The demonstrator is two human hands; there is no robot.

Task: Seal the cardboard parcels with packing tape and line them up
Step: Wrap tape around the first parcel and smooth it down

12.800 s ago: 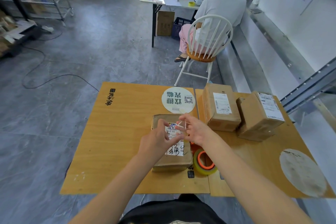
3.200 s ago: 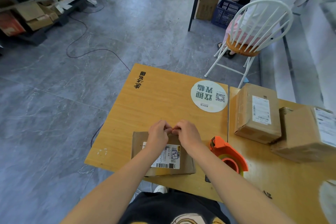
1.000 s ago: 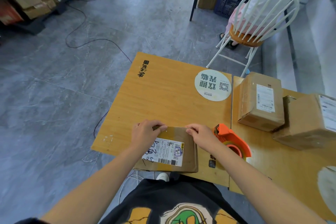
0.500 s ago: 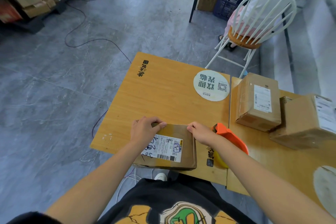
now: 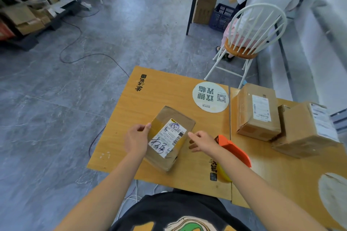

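Hidden, small and blurred parts
The right forearm (image 5: 244,170) covers much of the orange tape dispenser (image 5: 231,147). The left hand (image 5: 136,139) hides the left edge of the parcel (image 5: 170,138), whose label print is too small to read. The shelves (image 5: 28,15) at upper left are blurred.

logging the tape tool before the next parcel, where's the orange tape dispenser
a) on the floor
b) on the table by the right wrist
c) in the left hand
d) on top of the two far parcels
b: the orange tape dispenser lies on the table beside the wrist of the right hand, in neither hand; the left hand grips the small parcel.
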